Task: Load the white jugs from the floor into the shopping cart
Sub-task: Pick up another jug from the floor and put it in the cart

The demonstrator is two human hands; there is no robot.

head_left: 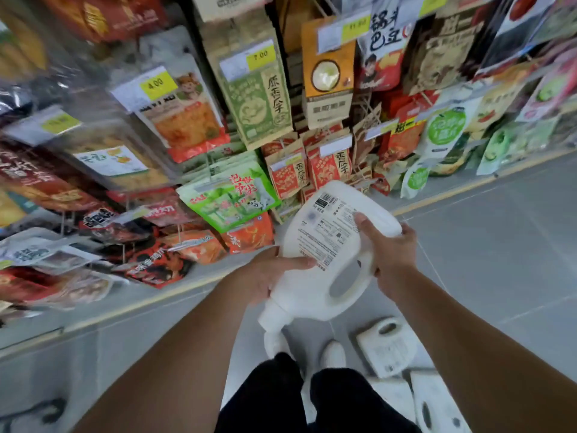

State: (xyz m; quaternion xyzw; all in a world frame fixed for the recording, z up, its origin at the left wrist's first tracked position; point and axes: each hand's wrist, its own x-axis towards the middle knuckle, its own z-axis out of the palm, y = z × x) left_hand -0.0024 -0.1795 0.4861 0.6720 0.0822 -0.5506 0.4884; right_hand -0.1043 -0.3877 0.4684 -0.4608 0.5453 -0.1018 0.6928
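Note:
I hold a white jug [324, 245] in the air in front of me, its cap pointing down toward my feet and its printed label facing up. My left hand [271, 273] grips its lower left side near the neck. My right hand [390, 248] wraps its upper right edge beside the handle. Two more white jugs lie on the grey floor, one [387, 348] by my right foot and another [437, 404] at the bottom edge. No shopping cart is in view.
A rack of hanging snack packets [249, 101] with yellow price tags fills the left and top. Its base edge [125, 307] runs diagonally along the grey tiled floor [499, 245]. My white shoes [334, 354] and dark trousers stand below the jug.

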